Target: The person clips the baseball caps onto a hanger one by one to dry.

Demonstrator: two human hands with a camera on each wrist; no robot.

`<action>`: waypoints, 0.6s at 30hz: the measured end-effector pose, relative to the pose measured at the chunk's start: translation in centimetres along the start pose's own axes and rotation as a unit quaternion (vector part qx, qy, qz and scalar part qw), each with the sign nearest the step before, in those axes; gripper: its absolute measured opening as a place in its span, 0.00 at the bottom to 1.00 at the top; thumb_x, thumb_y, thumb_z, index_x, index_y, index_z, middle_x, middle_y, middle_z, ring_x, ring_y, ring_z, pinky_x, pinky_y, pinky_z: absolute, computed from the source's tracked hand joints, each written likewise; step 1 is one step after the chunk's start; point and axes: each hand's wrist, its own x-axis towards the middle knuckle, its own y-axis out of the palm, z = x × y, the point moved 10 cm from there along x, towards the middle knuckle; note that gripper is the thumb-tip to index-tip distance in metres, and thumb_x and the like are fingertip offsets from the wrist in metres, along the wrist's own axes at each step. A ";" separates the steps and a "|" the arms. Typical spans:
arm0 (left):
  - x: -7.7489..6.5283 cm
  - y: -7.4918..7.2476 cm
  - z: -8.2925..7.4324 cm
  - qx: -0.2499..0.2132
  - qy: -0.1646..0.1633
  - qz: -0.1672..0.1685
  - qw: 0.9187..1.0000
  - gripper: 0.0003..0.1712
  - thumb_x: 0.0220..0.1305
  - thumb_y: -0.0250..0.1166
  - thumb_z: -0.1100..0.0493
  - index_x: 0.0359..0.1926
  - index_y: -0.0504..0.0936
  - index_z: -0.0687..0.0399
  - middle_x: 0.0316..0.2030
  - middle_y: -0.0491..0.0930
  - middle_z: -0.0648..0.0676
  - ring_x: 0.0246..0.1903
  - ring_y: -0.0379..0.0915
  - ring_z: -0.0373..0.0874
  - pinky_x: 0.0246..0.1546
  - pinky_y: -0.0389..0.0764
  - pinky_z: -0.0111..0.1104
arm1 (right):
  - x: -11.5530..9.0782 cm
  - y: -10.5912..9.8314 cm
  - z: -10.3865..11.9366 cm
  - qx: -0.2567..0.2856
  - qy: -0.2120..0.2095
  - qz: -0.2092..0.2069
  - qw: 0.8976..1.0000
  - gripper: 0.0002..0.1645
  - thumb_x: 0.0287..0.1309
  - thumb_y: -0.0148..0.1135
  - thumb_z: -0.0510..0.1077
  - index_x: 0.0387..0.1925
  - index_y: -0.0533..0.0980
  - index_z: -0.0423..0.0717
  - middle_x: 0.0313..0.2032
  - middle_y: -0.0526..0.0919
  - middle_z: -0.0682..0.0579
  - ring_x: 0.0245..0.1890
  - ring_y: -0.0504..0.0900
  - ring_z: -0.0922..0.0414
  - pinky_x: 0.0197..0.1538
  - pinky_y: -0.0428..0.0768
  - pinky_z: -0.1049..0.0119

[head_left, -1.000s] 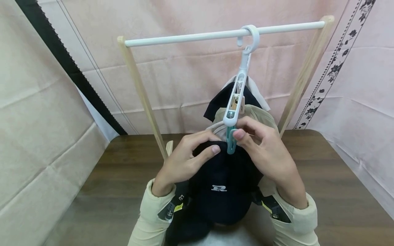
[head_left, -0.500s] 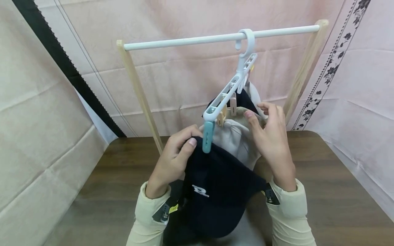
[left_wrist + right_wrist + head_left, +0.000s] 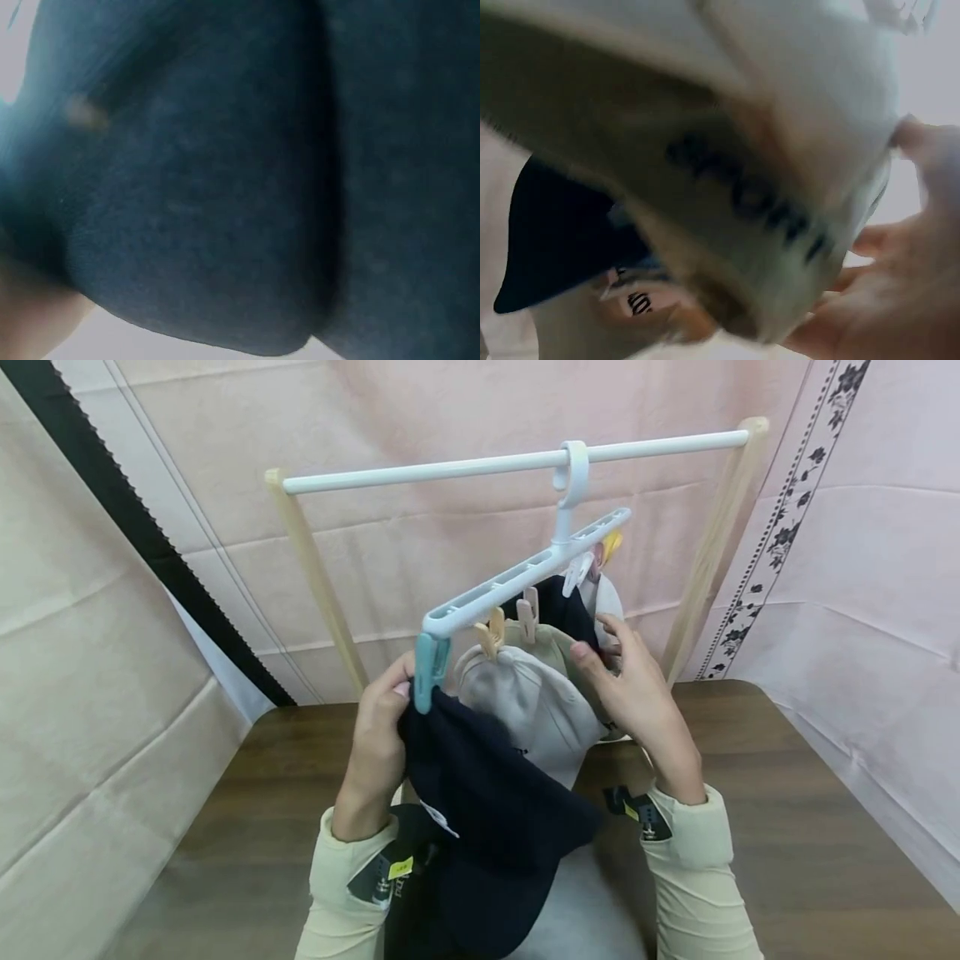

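A white clip hanger (image 3: 517,575) hangs from the rod with several caps along it. At its near end, a teal clip (image 3: 431,670) bites the edge of a navy cap (image 3: 491,802). My left hand (image 3: 372,758) pinches that cap's edge right beside the clip; dark cloth fills the left wrist view. Behind hangs a light grey cap (image 3: 525,706) on a yellowish clip (image 3: 491,633), then a beige cap (image 3: 557,647). My right hand (image 3: 641,702) is by the beige cap, fingers loosely bent. In the right wrist view its fingertips touch or nearly touch a cap lettered "SPORT" (image 3: 742,180).
A white rod (image 3: 450,468) on wooden posts (image 3: 318,572) carries the hanger above a brown wooden table (image 3: 255,827). Farther along hang another navy cap (image 3: 558,610) and a white cap (image 3: 609,597). Dark cloth lies low between the forearms. Fabric drapes surround the table.
The hanger has swung round, its near end moving left with the navy cap. My left hand has moved left with it. The right hand has come away from the teal clip toward the caps behind.
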 end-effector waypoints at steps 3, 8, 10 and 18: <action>0.1 -0.8 0.1 -0.044 -0.003 -0.014 0.999 0.15 0.67 0.38 0.60 0.35 0.73 0.57 0.30 0.69 0.54 0.29 0.67 0.46 0.33 0.71 0.33 | 0.1 -1.4 -0.6 -0.007 0.006 -0.064 0.998 0.49 0.65 0.47 0.74 0.75 0.56 0.49 0.70 0.60 0.36 0.67 0.64 0.38 0.66 0.62 0.36; 0.0 -2.2 0.0 -0.058 0.002 -0.030 0.998 0.29 0.68 0.52 0.37 0.44 0.75 0.61 0.36 0.72 0.59 0.37 0.68 0.50 0.40 0.72 0.37 | 0.4 -2.3 -2.8 -0.042 0.040 -0.103 0.993 0.50 0.67 0.53 0.68 0.75 0.53 0.42 0.70 0.58 0.31 0.69 0.57 0.35 0.68 0.57 0.37; -0.1 -2.8 0.1 -0.058 0.003 -0.048 0.997 0.33 0.63 0.60 0.35 0.43 0.75 0.63 0.35 0.72 0.59 0.38 0.67 0.51 0.41 0.72 0.37 | 0.8 -1.8 -3.8 -0.031 0.053 -0.084 0.995 0.50 0.68 0.54 0.65 0.76 0.49 0.41 0.69 0.60 0.30 0.68 0.62 0.36 0.67 0.61 0.38; -0.4 -3.7 1.4 -0.061 -0.012 -0.092 0.994 0.13 0.62 0.55 0.56 0.40 0.73 0.63 0.33 0.71 0.57 0.38 0.69 0.53 0.44 0.73 0.38 | 1.1 -1.0 -4.4 -0.018 0.008 -0.096 0.995 0.28 0.69 0.55 0.42 0.67 0.67 0.38 0.45 0.86 0.39 0.40 0.84 0.46 0.44 0.79 0.55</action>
